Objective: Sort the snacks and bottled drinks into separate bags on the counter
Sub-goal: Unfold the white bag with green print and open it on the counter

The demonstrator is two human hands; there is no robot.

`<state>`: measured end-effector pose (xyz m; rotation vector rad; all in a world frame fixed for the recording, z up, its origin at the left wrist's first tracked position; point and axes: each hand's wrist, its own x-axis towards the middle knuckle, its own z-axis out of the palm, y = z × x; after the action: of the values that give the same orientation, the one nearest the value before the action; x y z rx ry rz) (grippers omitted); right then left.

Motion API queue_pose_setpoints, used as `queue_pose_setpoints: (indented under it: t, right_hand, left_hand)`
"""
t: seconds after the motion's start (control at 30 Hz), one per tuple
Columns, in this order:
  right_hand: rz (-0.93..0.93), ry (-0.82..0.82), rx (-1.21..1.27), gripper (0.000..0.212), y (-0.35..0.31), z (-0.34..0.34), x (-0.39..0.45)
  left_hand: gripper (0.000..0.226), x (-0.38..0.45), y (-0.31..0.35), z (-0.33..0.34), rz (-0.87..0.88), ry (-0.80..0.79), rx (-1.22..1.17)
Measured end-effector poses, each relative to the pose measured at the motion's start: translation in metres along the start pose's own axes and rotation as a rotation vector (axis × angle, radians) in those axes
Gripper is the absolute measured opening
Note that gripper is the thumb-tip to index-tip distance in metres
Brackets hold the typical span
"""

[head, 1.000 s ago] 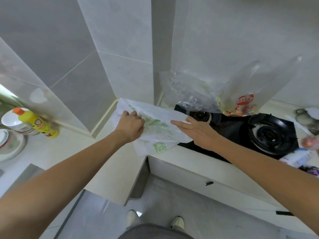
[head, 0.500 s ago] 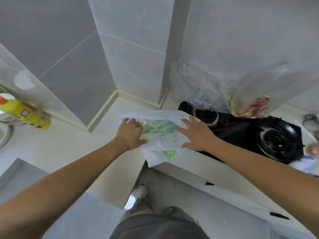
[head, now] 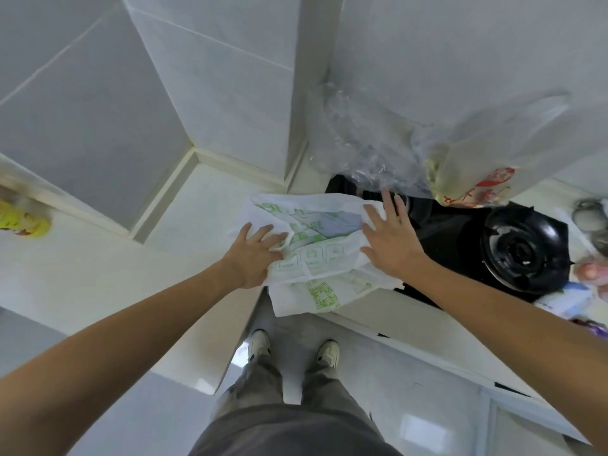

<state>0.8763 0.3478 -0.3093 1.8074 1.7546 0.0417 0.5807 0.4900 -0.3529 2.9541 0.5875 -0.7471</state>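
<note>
Step in hand looked like bag prep: left hand (head: 255, 255) & right hand (head: 390, 245), fingers splayed flat, gripping nothing, pressed the white green-printed plastic bag (head: 316, 258) on the counter (head: 184, 232) corner, left of the black gas hob (head: 460, 245); next move probably calls for opening its mouth.

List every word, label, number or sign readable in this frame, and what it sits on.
No text can be quoted.
White bag: green print, icon boxes and a QR-style code, too small to read.
Clear bag: red printed characters, too blurred.
Yellow bottle: label blurred.
Packets right of the stove: blurred.
</note>
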Motion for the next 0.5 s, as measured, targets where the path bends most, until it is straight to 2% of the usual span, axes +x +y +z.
queue_pose_setpoints:
  t: [0.1,0.13,0.2,0.23,0.3,0.37,0.43,0.5]
  right_hand:
    - [-0.302,0.183,-0.005,0.021,0.002,0.016,0.007]
    - [-0.388,0.210,0.025,0.019,0.002,0.020,0.010]
    - [-0.488,0.168,0.087,0.030,0.000,0.022,0.016]
    - [-0.501,0.118,0.103,0.037,-0.002,0.024,0.018]
    - [-0.465,0.044,0.104,0.046,-0.003,0.024,0.021]
    - [-0.385,-0.017,0.102,0.042,0.002,0.019,0.022]
    - [-0.363,-0.111,0.048,0.028,0.009,0.014,0.024]
    - [-0.340,-0.169,-0.028,0.012,0.012,0.007,0.024]
  left_hand:
    - [0.052,0.008,0.007,-0.002,0.000,-0.015,-0.040]
    - [0.050,0.011,0.007,-0.002,0.012,-0.016,-0.057]
    - [0.046,0.017,0.005,-0.002,0.049,-0.019,-0.082]
    - [0.050,0.019,0.003,-0.001,0.057,-0.018,-0.110]
    - [0.081,0.021,-0.001,-0.001,0.022,-0.011,-0.228]
    - [0.101,0.023,-0.005,0.004,-0.009,-0.005,-0.334]
    - [0.094,0.023,-0.008,0.006,-0.050,-0.030,-0.414]
    - [0.073,0.022,-0.007,0.002,-0.100,-0.063,-0.428]
